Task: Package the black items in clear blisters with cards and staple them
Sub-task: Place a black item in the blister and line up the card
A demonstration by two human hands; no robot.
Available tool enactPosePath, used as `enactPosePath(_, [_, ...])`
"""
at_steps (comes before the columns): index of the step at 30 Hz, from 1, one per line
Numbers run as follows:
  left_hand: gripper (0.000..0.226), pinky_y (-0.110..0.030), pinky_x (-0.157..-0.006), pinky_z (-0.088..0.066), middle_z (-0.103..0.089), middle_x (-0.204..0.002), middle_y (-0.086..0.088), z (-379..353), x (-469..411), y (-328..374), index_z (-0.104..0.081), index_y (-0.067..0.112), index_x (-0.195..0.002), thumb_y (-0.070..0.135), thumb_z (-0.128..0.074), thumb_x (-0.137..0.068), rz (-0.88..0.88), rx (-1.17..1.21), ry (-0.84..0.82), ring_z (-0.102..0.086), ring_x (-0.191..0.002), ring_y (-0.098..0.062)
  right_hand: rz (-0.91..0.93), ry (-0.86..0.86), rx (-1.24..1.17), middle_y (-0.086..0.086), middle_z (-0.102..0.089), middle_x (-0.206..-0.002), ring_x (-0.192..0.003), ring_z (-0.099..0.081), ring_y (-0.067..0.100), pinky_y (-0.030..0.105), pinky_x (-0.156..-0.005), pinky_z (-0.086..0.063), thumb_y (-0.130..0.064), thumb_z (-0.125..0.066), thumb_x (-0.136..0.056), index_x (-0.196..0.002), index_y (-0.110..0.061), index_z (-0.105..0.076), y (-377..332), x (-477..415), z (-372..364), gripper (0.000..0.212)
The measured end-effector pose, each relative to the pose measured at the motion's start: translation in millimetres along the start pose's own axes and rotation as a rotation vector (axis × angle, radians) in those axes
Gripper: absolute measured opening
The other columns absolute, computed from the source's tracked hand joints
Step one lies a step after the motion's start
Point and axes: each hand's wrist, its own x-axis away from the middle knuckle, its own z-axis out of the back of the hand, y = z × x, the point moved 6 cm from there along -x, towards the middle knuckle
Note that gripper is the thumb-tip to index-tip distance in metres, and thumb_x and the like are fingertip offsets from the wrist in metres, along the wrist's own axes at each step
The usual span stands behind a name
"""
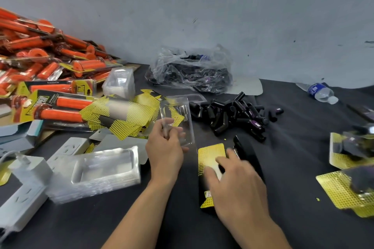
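My left hand [165, 147] grips a clear blister [178, 119] by its near edge and holds it tilted above the dark table. My right hand [232, 180] lies with spread fingers on a yellow-and-black card [210, 155] flat on the table. A black stapler [245, 149] lies just beyond the right hand's fingers. Loose black items [232, 115] are heaped behind the card. More yellow cards [125, 115] are fanned out to the left of the blister.
A stack of clear blisters [97, 174] sits at the left, beside a white power strip [24, 198]. Orange packaged grips [44, 62] pile up at far left. A plastic bag of black items [192, 70] and a water bottle [321, 92] lie at the back. Finished packs [352, 180] lie at right.
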Motion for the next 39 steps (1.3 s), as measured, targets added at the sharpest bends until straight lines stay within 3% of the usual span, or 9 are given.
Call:
enactPosePath(3, [0.028, -0.029, -0.049, -0.057, -0.075, -0.082, 0.005, -2.1, -2.3, -14.4, -0.067, 0.025, -0.099, 0.0, -0.056, -0.096, 0.165, 0.052, -0.012, -0.075, -0.074, -0.01, 0.161, 0.224, -0.03, 0.0, -0.038, -0.165, -0.149, -0.033, 0.02, 0.037, -0.107, -0.046, -0.026, -0.062, -0.098, -0.105, -0.02, -0.078, -15.8, -4.8, 17.6, 0.019])
enactPosePath(7, [0.032, -0.032, -0.051, -0.058, -0.075, -0.079, 0.004, -7.8, -3.3, -27.9, -0.068, 0.024, -0.107, -0.003, -0.055, -0.095, 0.297, 0.067, -0.082, -0.074, -0.069, -0.008, 0.245, 0.436, 0.007, 0.009, -0.075, -0.116, -0.116, -0.063, 0.034, 0.045, -0.097, -0.05, 0.001, -0.073, -0.079, -0.088, -0.014, -0.08, -26.2, -40.3, 42.9, 0.02])
enactPosePath(13, [0.045, -0.04, -0.062, -0.064, -0.076, -0.088, 0.001, -8.0, -5.5, -37.5, -0.062, 0.037, -0.115, 0.0, -0.055, -0.091, 0.358, -0.03, -0.142, -0.075, -0.064, -0.017, 0.156, -0.095, 0.433, 0.005, -0.069, -0.108, -0.104, -0.063, 0.03, 0.035, -0.08, -0.038, -0.007, -0.058, -0.088, -0.112, -0.021, -0.068, -17.6, -139.7, 18.9, 0.03])
enactPosePath(20, [0.049, -0.052, -0.06, -0.064, -0.076, -0.079, 0.003, -8.7, -5.1, -37.4, -0.06, 0.038, -0.122, 0.0, -0.054, -0.091, 0.426, -0.013, -0.172, -0.07, -0.055, -0.016, 0.347, -0.133, 0.625, 0.01, -0.066, -0.118, -0.105, -0.065, 0.034, 0.037, -0.073, -0.04, -0.003, -0.05, -0.094, -0.108, -0.014, -0.061, -31.1, -160.9, -3.1, 0.021])
enactPosePath(24, [0.047, -0.053, -0.063, -0.065, -0.076, -0.083, 0.002, -8.9, -3.6, -35.0, -0.061, 0.036, -0.121, 0.0, -0.055, -0.092, 0.426, -0.006, -0.179, -0.073, -0.064, -0.02, 0.313, 0.01, 0.244, 0.001, -0.072, -0.109, -0.101, -0.064, 0.025, 0.035, -0.074, -0.044, -0.007, -0.054, -0.094, -0.113, -0.029, -0.067, -30.6, -147.5, 30.4, 0.032])
enactPosePath(27, [0.043, -0.049, -0.064, -0.065, -0.076, -0.083, 0.002, -10.6, -1.4, -32.8, -0.062, 0.036, -0.117, 0.001, -0.057, -0.094, 0.402, -0.017, -0.195, -0.074, -0.067, -0.021, 0.14, 0.079, -0.775, -0.002, -0.077, -0.094, -0.093, -0.07, 0.013, 0.025, -0.076, -0.051, -0.005, -0.053, -0.099, -0.109, -0.032, -0.068, -4.8, -109.7, 47.9, 0.032])
enactPosePath(31, [0.04, -0.028, -0.05, -0.057, -0.076, -0.078, -0.001, -15.2, 3.8, -19.9, -0.065, 0.03, -0.112, -0.003, -0.06, -0.09, 0.271, -0.067, -0.233, -0.073, -0.062, -0.013, -0.15, -0.304, -1.768, 0.021, -0.074, -0.096, -0.087, -0.075, 0.026, 0.037, -0.076, -0.057, -0.005, -0.041, -0.106, -0.113, -0.012, -0.061, 1.5, -56.2, -1.0, 0.022])
enactPosePath(34, [0.038, -0.021, -0.049, -0.052, -0.076, -0.082, -0.01, -16.0, 6.2, -14.1, -0.068, 0.025, -0.11, -0.004, -0.065, -0.086, 0.225, -0.127, -0.236, -0.073, -0.067, -0.017, -0.17, -0.451, -1.789, 0.023, -0.074, -0.102, -0.086, -0.074, 0.025, 0.039, -0.079, -0.056, -0.004, -0.038, -0.106, -0.116, -0.008, -0.059, -2.2, -47.4, -14.7, 0.024])
enactPosePath(39, [0.034, -0.036, -0.059, -0.063, -0.077, -0.08, -0.008, -16.0, 5.9, -17.7, -0.07, 0.026, -0.102, -0.005, -0.067, -0.086, 0.243, -0.116, -0.229, -0.077, -0.072, -0.023, -0.131, -0.37, -1.583, 0.014, -0.077, -0.097, -0.078, -0.073, 0.017, 0.026, -0.062, -0.057, -0.003, -0.049, -0.103, -0.116, -0.009, -0.067, 0.0, -50.7, -17.5, 0.022])
